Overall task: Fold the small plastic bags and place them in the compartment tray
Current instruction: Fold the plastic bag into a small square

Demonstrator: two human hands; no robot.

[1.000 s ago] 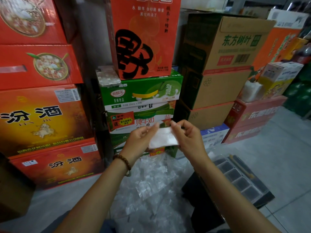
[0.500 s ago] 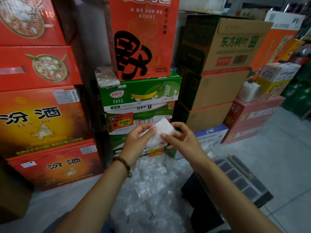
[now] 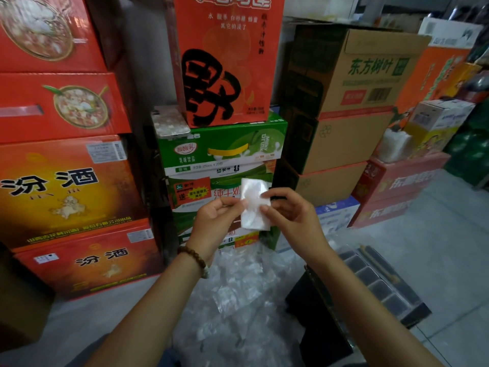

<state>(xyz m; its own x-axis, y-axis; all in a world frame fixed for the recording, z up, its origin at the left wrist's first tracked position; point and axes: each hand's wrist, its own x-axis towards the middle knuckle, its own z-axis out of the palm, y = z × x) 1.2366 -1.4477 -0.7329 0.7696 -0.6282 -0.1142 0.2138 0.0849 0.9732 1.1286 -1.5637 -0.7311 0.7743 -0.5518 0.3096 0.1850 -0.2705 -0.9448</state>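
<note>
A small clear plastic bag [image 3: 254, 203] stands upright between my two hands, in front of the green milk cartons. My left hand [image 3: 215, 222] pinches its left edge with thumb and fingertips. My right hand [image 3: 289, 217] pinches its right edge. Below my hands a heap of loose clear plastic bags [image 3: 238, 298] lies on the floor. The dark compartment tray [image 3: 381, 284] sits to the lower right, partly hidden by my right forearm, with several empty-looking cells.
Stacked cartons wall the space ahead: red and orange boxes [image 3: 66, 186] on the left, green milk cartons [image 3: 222, 152] in the middle, brown cardboard boxes [image 3: 352, 107] on the right. A phone [image 3: 170, 121] lies on the green carton. Grey floor [image 3: 436, 242] spreads to the right.
The bag was stretched wide and flat between my hands; now it is narrower and turned upright, and my hands have come closer together.
</note>
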